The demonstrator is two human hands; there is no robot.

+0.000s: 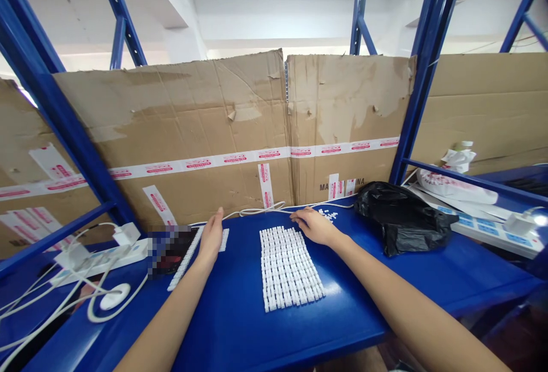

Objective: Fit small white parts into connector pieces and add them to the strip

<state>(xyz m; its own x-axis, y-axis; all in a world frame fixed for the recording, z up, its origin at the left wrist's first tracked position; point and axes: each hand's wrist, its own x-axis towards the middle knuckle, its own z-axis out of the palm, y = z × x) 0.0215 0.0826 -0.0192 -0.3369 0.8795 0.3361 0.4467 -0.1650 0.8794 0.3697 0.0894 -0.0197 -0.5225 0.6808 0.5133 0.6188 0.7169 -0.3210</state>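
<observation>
Forearms (394, 280) | blue tabletop (235, 303), white strips (289, 269) | cardboard (184, 115) behind | left hand (211, 237), right hand (317, 226): grip unclear

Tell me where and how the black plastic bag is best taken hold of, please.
Probably pinch the upper folds of the black plastic bag, coming from above and its left with the right hand: the bag looks slack and crumpled, that side faces the hand, and a white power strip sits close on its right.
</observation>
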